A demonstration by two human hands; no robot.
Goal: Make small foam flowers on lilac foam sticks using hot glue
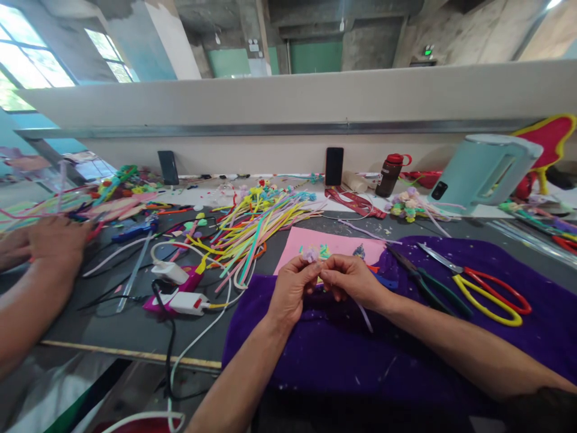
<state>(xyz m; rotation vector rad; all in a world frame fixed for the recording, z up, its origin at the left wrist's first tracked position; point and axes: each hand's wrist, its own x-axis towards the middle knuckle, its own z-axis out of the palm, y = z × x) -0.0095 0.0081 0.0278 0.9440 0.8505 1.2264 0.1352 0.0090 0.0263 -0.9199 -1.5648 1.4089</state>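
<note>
Both hands meet above a purple velvet cloth point(315, 361). My left hand point(292, 287) is closed in a pinch on a pale lilac pipe cleaner flower point(310, 254), whose curled head shows above the fingertips. Close against it, my right hand point(354, 278) is also pinched, with a lilac pipe cleaner point(366, 317) trailing out below. The fingers hide where the two join. Behind the hands lies a sheet of pink paper point(288, 245) with small mint and yellow bits on it. Pliers with dark green handles point(428, 285) and scissors with red and yellow handles point(491, 294) rest to the right.
A heap of pipe cleaners point(256, 231) lies left of centre, near a power strip point(155, 307) with cables. Another person's hand point(58, 240) works at the far left. A kettle point(487, 171), a bottle point(390, 175) and a phone point(334, 166) stand along the back.
</note>
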